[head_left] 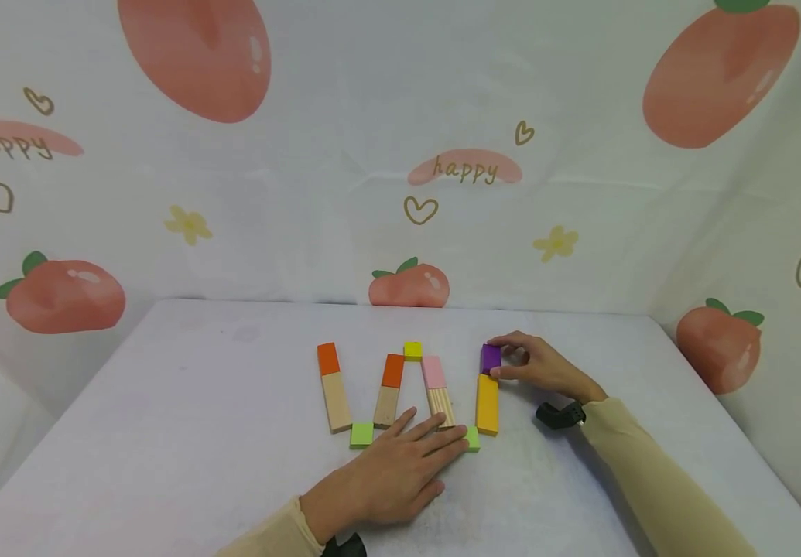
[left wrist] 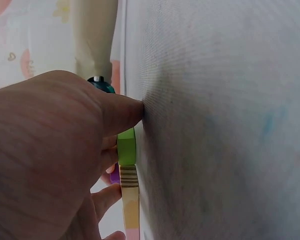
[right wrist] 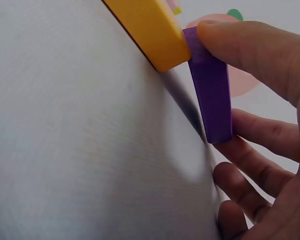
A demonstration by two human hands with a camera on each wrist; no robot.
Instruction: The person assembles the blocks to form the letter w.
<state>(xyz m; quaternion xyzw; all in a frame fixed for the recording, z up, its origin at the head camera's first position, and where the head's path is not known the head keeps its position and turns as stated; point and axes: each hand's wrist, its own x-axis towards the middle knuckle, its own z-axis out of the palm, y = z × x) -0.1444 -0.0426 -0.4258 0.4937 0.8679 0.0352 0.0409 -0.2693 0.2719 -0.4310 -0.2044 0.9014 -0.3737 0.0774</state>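
Observation:
My right hand (head_left: 539, 363) pinches a purple block (head_left: 491, 357) between thumb and fingers. The block's near end meets the far end of a yellow-orange block (head_left: 487, 406); in the right wrist view the two look to be touching. My left hand (head_left: 396, 472) lies palm down with its fingers spread, over the near part of the blocks. Its fingertips are at a striped wooden block (head_left: 440, 402) and a light green block (head_left: 472, 439), which they partly cover. A pink block (head_left: 433, 371) continues the striped one on its far side.
To the left, orange blocks (head_left: 328, 358) (head_left: 392, 370) top plain wooden ones (head_left: 336, 402) (head_left: 386, 406). A small yellow block (head_left: 412, 351) bridges the middle columns; another green block (head_left: 361, 435) sits at the near left. White cloth covers the table (head_left: 163, 433), backed by a printed curtain (head_left: 330, 193).

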